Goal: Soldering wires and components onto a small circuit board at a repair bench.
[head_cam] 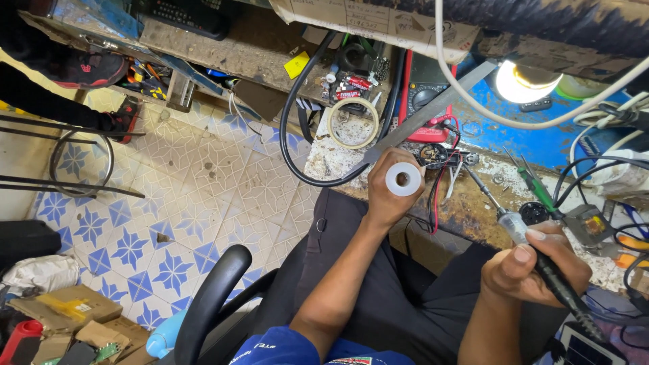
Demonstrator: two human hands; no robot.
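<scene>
Right hand (534, 267) gripping soldering iron (520, 233), tip up-left (toward bench), left hand (391, 186) holding white roll (403, 179)

A worn, stained wooden workbench (473, 203) with a blue-painted top carries a cream ring of tape (353, 122), a red multimeter (424, 94) and a lit lamp bulb (524, 81). Black cables (291, 128) loop over its edge above the blue-and-white patterned tile floor (182, 203), where crumpled cardboard boxes (67, 311) lie.

My left hand (391, 189) covers most of the white tape roll (403, 179). Soldering iron (534, 250): cord runs off the bottom edge, tip too small to resolve. Lamp (524, 81) blown out. I can't make out the small board (433, 154).
</scene>
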